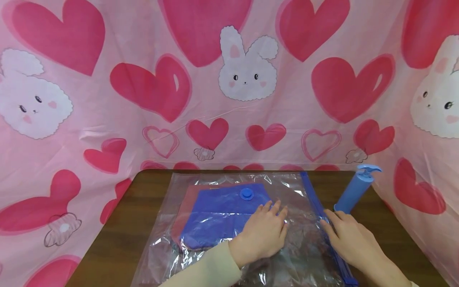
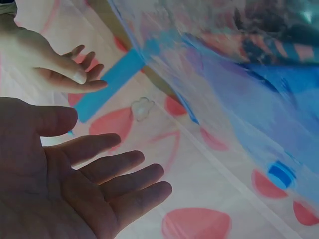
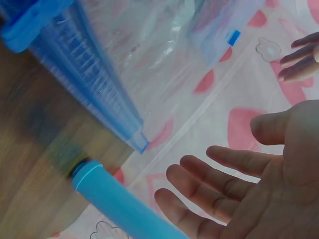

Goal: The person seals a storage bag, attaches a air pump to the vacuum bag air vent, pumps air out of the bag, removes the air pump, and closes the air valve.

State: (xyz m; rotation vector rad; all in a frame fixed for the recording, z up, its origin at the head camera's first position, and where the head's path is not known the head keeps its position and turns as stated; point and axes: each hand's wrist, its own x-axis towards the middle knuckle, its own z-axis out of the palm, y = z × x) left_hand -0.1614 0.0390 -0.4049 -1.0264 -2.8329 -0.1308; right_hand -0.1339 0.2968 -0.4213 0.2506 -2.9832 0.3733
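Note:
A clear vacuum storage bag [image 1: 305,243] lies flat, with folded blue fabric [image 1: 215,215] and reddish fabric [image 1: 183,217] inside. Its round blue valve [image 1: 246,194] sits over the blue fabric. Spread loosely, the fingers of my left hand [image 1: 261,233] are over the bag, just right of the fabric. My right hand [image 1: 353,239] is at the bag's blue zip strip [image 1: 312,195], fingers relaxed and extended. Both palms, left hand [image 2: 84,179] and right hand [image 3: 249,189], appear bare in the wrist views. The zip slider [image 1: 350,281] is at the strip's near end.
A blue hand pump [image 1: 354,193] stands beyond my right hand, its handle upward, beside the zip strip. The dark wooden table [image 1: 118,235] is bordered by pink cloth walls [image 1: 229,139] printed with hearts and rabbits at the back and both sides.

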